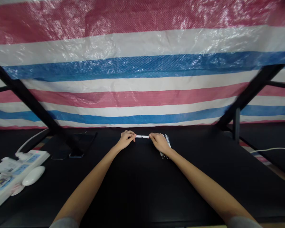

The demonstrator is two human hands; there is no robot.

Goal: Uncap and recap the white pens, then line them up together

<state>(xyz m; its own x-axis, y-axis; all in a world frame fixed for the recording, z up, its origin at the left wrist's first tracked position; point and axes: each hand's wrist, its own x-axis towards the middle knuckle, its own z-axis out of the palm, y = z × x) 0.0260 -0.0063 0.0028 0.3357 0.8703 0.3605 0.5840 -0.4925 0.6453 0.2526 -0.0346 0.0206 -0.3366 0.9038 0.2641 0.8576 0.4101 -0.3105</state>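
Note:
A slim white pen (142, 136) lies level between my two hands, above the far part of the black tabletop (137, 186). Its left end is pinched in the fingers of my left hand (127, 139). The right end sits between the thumb and fingers of my right hand (159, 142), so both pen tips are hidden. A dark mark shows near the middle of the pen. Under and beside my right hand lie several white pens (167, 141), partly covered by the hand.
A white power strip (41, 155) with plugs stands at the left, a white computer mouse (33, 176) beside it. Dark phone-like slabs (76, 154) lie near the left black frame leg (45, 110). A striped plastic sheet (142, 85) hangs behind; another leg (242, 95) slants at right.

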